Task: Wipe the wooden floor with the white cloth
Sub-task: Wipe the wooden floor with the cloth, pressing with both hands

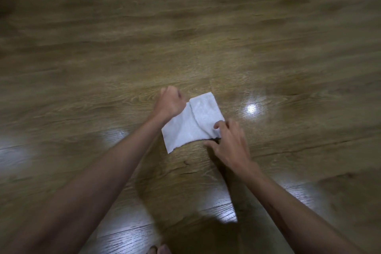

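Both hands grasp the white cloth point(192, 122) on the wooden floor point(206, 37): the left hand point(170, 102) pinches its far-left edge, fingers hidden; the right hand point(227, 140) pinches its near-right corner. Bare boards spread beyond both grips, blurred.

No readable text, label, brand, number or sign anywhere in view; white cloth point(191, 121) plain, wooden floor point(206, 27) unmarked.
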